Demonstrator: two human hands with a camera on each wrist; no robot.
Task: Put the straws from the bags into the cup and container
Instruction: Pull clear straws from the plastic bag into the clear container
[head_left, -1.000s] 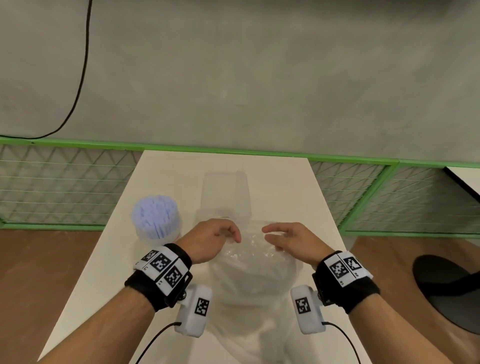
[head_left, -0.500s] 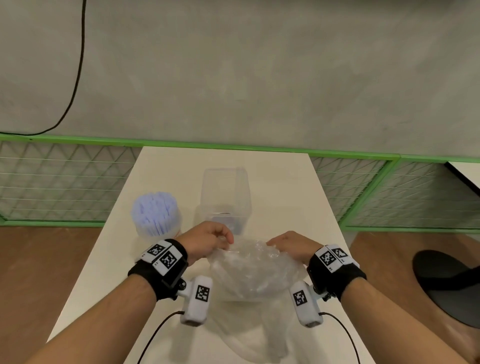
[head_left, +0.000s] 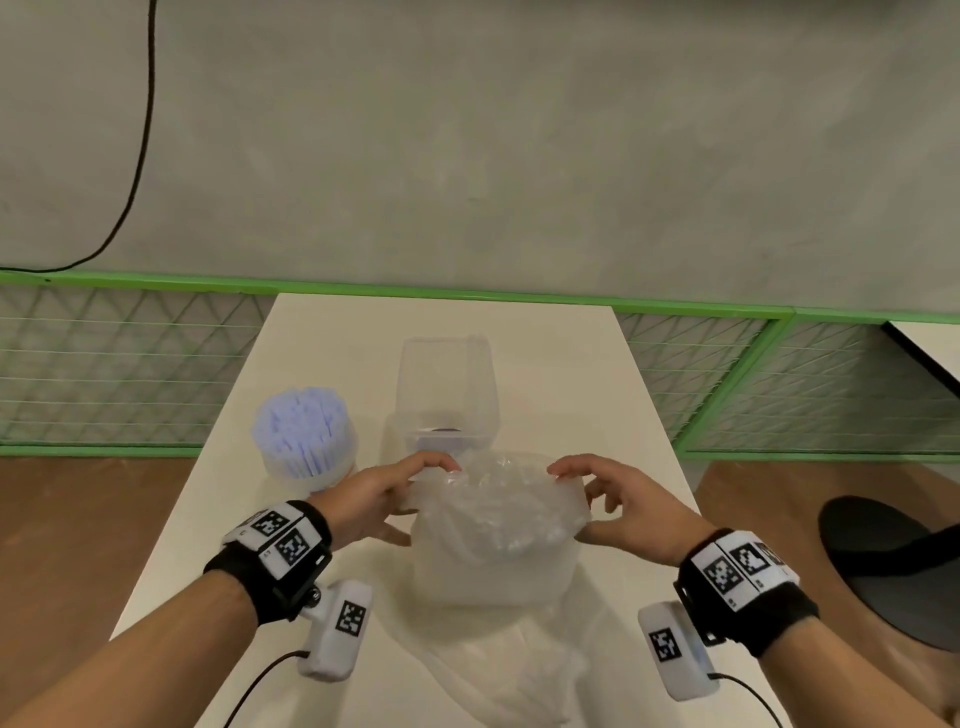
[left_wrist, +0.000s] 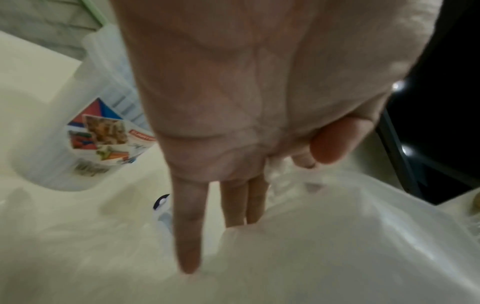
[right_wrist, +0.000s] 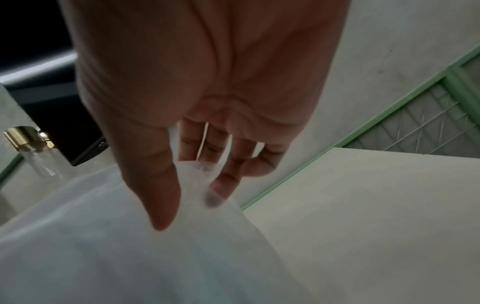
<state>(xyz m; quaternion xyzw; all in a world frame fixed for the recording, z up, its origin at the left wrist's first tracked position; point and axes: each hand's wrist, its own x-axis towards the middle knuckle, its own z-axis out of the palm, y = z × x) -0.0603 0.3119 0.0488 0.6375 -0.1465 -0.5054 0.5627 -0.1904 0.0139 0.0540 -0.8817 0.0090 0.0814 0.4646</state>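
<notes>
I have my left hand (head_left: 384, 493) and right hand (head_left: 618, 499) pinching opposite edges of the bag (head_left: 493, 525), spreading its mouth, probably to reach the straws. The empty container (head_left: 447, 395) waits at twelve o'clock from the bag, and the cup (head_left: 306, 441), already full of straws, at ten.

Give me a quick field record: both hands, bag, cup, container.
left hand: pinches the bag's left top edge
right hand: pinches the bag's right top edge
bag: clear plastic, mouth being held apart, contents unclear
cup: packed with pale purple straws, left of container
container: clear, upright, behind bag, looks nearly empty
</notes>
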